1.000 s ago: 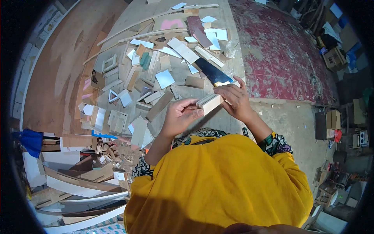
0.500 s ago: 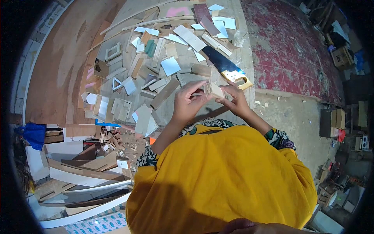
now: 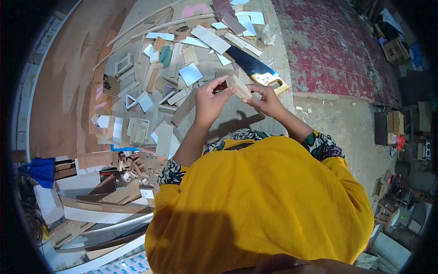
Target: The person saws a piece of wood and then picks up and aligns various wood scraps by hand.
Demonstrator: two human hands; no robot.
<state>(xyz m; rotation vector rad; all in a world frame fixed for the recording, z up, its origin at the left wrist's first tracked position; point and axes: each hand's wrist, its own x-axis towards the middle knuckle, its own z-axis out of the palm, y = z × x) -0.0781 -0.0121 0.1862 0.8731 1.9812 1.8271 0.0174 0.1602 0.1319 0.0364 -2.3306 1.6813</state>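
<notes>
Between my two hands, above the near edge of the worktable, is a small pale wooden piece (image 3: 239,86) that looks like a little box or joined block. My left hand (image 3: 211,101) grips its left side between thumb and fingers. On the opposite side, my right hand (image 3: 267,101) pinches the right end. Just beyond my right hand lies a handsaw (image 3: 255,67) with a yellow handle and dark blade. A pale board (image 3: 211,39) rests over the tip of the blade. Left of my left hand, a white-faced square (image 3: 190,74) lies among offcuts.
Wood offcuts and small frames (image 3: 123,64) cover the worktable (image 3: 207,68). A large brown board (image 3: 64,91) extends along the left. Stacked boards and strips (image 3: 105,205) fill the lower left, near a blue bag (image 3: 40,172). Cardboard boxes (image 3: 396,122) stand at right.
The wooden piece is turned and raised slightly in my hands, showing more of its end face. The whole view has shifted, so the table items appear further left and higher.
</notes>
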